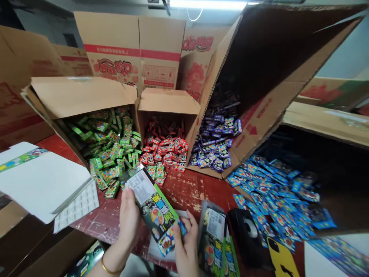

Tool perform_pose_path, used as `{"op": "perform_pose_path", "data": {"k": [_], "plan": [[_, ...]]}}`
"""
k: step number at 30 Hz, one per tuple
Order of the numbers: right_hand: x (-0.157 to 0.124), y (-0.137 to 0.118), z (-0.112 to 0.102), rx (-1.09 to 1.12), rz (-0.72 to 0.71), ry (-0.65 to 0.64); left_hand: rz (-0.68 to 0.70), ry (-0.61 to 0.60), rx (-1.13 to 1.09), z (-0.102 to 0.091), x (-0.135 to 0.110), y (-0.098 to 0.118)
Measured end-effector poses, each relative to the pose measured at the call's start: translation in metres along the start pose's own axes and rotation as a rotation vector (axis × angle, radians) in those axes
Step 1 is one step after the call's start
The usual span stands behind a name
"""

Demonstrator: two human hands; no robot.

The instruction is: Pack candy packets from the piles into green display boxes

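A packing workshop; open cartons (170,100) spill small packets (115,150) onto a worn red table (191,188); printed boxes (115,32) stand behind.

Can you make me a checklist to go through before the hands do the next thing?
1. Left hand gripping the bag: ok, it holds the left edge.
2. Right hand on the bag: ok, it holds the lower end.
3. What is inside the bag: cannot tell, the printed front hides most of it.
4. Green packets, red packets and purple packets easy to get at: ok, their boxes face the person, open.
5. Blue packets all inside their box: not ok, many lie out on the table.
6. Other bags close by: ok, beside the right hand.
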State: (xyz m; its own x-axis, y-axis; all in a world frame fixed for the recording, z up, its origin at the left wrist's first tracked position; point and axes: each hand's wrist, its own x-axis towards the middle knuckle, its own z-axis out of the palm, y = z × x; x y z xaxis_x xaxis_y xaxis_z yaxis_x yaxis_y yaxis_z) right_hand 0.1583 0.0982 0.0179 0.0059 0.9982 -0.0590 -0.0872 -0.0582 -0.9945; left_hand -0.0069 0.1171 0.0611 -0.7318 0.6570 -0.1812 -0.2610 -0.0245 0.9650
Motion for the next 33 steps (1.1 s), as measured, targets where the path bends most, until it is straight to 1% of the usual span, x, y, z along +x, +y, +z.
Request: {"op": "perform_pose_path", "data": {"k": [3, 4, 6, 9, 13, 16, 19, 20, 22, 24, 25, 26, 27, 29, 30, 31, 33], "plan": [[-0.003, 0.003, -0.003, 0.085, 0.140, -0.210, 0.036, 0.045, 0.016, 0.003, 0.008, -0.002], [-0.003, 0.005, -0.003, 0.099, 0.185, -0.256, 0.042, 0.051, 0.026, 0.002, 0.009, -0.003], [-0.003, 0.008, -0.004, 0.120, 0.223, -0.281, 0.050, 0.055, 0.050, 0.001, 0.009, -0.004], [-0.004, 0.009, -0.003, 0.173, 0.224, -0.273, 0.055, 0.055, 0.078, 0.000, 0.010, -0.005], [-0.009, 0.006, -0.006, 0.277, 0.250, -0.346, 0.035, 0.029, 0.095, 0.001, 0.017, -0.003], [-0.012, 0.008, -0.005, 0.207, 0.250, -0.366, 0.007, -0.001, 0.109, 0.002, 0.015, -0.001], [-0.014, 0.012, 0.000, 0.130, 0.172, -0.366, -0.041, -0.028, 0.119, -0.001, 0.005, 0.005], [-0.013, 0.013, 0.000, 0.111, 0.160, -0.397, -0.060, -0.032, 0.122, -0.004, 0.001, 0.008], [-0.003, 0.015, -0.003, 0.052, 0.163, -0.514, -0.092, -0.031, 0.124, -0.013, -0.003, 0.015], [0.021, 0.013, -0.010, -0.043, 0.153, -0.639, -0.115, -0.014, 0.118, -0.027, -0.004, 0.023], [0.039, 0.011, -0.014, -0.102, 0.117, -0.656, -0.134, -0.005, 0.109, -0.034, -0.003, 0.026], [0.060, 0.006, -0.018, -0.170, 0.064, -0.638, -0.162, -0.002, 0.097, -0.042, -0.003, 0.027], [0.084, 0.000, -0.022, -0.246, -0.006, -0.566, -0.199, -0.002, 0.082, -0.048, -0.002, 0.026], [0.136, -0.017, -0.028, -0.472, -0.174, -0.333, -0.291, -0.031, 0.052, -0.058, -0.001, 0.018], [0.161, -0.027, -0.030, -0.602, -0.231, -0.215, -0.332, -0.056, 0.043, -0.060, -0.001, 0.012], [0.184, -0.037, -0.032, -0.654, -0.251, -0.145, -0.365, -0.082, 0.045, -0.060, -0.001, 0.006], [0.226, -0.052, -0.035, -0.723, -0.268, -0.058, -0.390, -0.131, 0.082, -0.059, -0.002, -0.006]]}}
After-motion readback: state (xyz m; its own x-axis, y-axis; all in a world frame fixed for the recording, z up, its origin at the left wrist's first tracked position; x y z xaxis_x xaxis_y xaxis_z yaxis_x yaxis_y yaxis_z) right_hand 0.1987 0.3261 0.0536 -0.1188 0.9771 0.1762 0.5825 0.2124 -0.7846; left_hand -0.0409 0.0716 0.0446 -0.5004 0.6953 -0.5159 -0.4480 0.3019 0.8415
